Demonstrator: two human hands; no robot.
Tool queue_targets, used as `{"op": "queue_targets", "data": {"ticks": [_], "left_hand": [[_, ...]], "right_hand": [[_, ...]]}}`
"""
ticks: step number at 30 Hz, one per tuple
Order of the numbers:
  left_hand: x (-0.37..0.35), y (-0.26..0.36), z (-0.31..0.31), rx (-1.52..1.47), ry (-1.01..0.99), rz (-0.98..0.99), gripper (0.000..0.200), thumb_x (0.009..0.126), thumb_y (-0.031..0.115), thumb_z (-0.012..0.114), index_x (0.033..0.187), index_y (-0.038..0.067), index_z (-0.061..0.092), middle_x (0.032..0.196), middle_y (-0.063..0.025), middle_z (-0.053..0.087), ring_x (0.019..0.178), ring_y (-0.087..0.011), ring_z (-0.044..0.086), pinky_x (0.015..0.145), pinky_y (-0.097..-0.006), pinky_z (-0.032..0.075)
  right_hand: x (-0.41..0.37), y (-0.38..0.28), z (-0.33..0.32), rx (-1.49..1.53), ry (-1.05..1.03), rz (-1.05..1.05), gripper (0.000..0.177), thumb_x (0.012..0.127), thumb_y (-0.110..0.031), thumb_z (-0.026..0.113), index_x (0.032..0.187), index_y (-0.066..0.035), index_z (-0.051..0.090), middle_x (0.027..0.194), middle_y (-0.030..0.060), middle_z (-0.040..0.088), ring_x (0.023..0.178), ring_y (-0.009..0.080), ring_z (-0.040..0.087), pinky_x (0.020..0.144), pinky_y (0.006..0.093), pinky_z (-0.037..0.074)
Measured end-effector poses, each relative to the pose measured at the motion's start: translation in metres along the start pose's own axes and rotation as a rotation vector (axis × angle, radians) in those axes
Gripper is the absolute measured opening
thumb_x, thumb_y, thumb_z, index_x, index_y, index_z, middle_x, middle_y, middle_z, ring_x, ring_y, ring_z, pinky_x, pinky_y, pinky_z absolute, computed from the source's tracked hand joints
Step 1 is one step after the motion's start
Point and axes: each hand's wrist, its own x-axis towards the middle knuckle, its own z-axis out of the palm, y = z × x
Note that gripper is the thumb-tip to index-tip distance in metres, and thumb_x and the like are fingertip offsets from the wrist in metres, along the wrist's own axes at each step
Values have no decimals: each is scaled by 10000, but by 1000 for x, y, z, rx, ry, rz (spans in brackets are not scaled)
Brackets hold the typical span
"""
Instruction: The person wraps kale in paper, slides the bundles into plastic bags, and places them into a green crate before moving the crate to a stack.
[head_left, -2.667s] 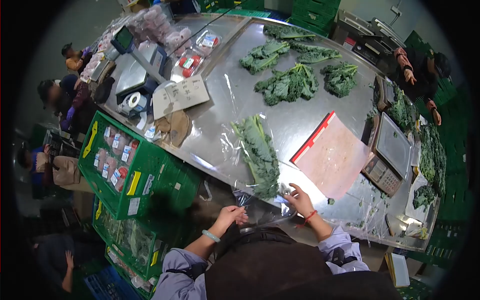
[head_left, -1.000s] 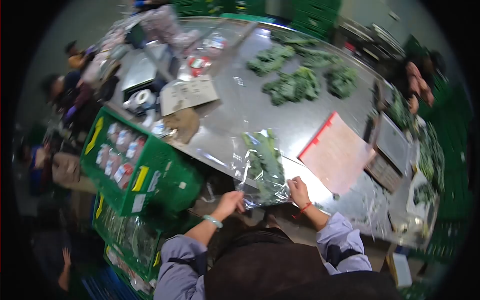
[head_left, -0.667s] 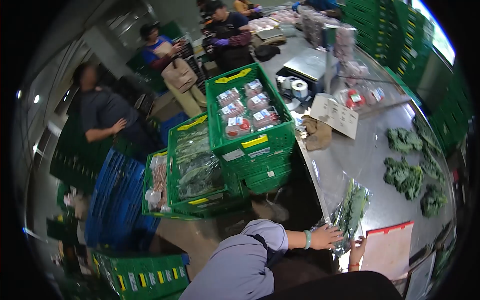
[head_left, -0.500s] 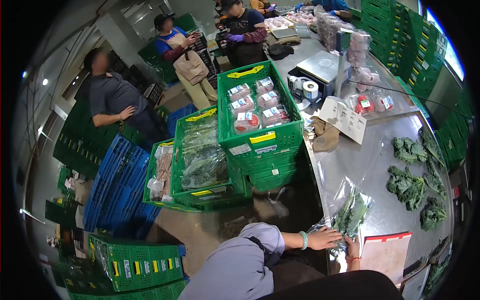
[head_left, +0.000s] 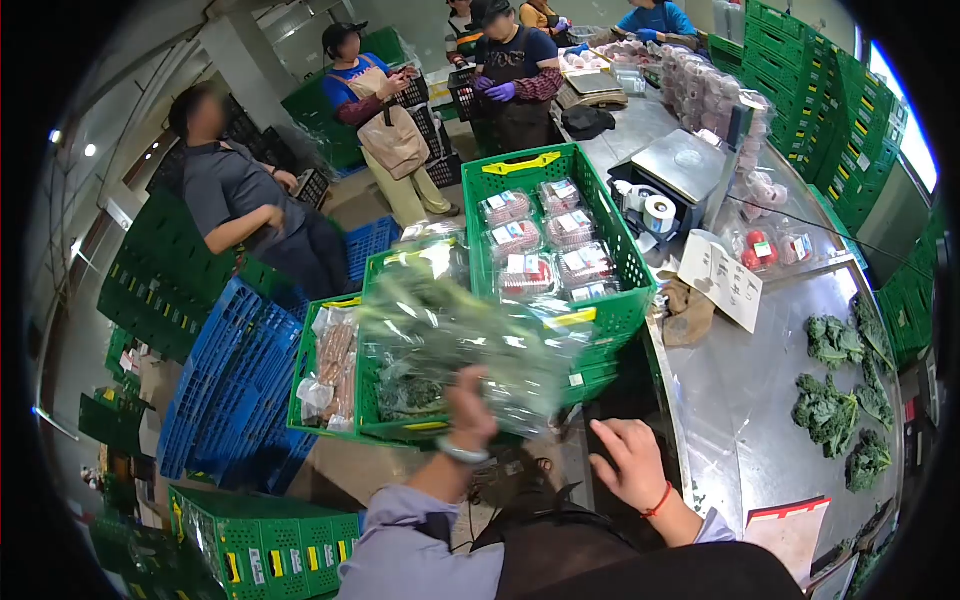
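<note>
My left hand [head_left: 470, 408], smeared by motion, is closed on a clear plastic bag of leafy greens [head_left: 450, 325]. The blurred bag is over a green crate [head_left: 372, 400] that has bagged greens in it, and it partly covers the crate beside it. My right hand [head_left: 632, 465], with a red string at the wrist, is near the metal table's left edge, fingers apart and holding nothing. Loose kale [head_left: 826, 412] lies on the right part of the metal table [head_left: 715, 400].
A stacked green crate [head_left: 632, 310] holds clear boxes of red produce. Behind it are a scale [head_left: 682, 160] and a handwritten card [head_left: 720, 280]. Blue pallets [head_left: 235, 380] lean at the left. Several people stand at the back; one person [head_left: 240, 200] is at the left.
My left hand has moved left from the table, carrying the bag of greens over the crates. My right hand has let go of the bag and moved up and left. The view has shifted.
</note>
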Motion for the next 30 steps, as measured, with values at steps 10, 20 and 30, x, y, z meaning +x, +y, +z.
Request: {"op": "queue_targets", "data": {"ticks": [10,20,30], "left_hand": [[262,-41,-253,-73,124,-888,566,863,473,599,1298,119,521,1246,-88,592,1179,-303,530,956,-568,414],[172,-42,49,1282,432,1430,344,913,177,593,1193,-10,521,1148,-258,534,1008,-414,537,868,-501,439],[-103,-415,412,1005,-1583,117,493,896,188,616,1346,37,485,1367,-158,489,1304,-273,426,1076,-407,335]], "right_hand": [[-120,118,28,-225,143,773,367,824,-170,664,1178,-96,606,1145,163,588,1068,348,551,919,417,458],[-409,146,-28,-571,258,2115,750,859,-443,589,1479,-183,256,1514,236,215,1325,531,276,1023,658,265],[-459,266,-213,-580,613,1357,700,796,-447,696,1369,-120,463,1389,279,399,1255,448,423,1050,452,378]]}}
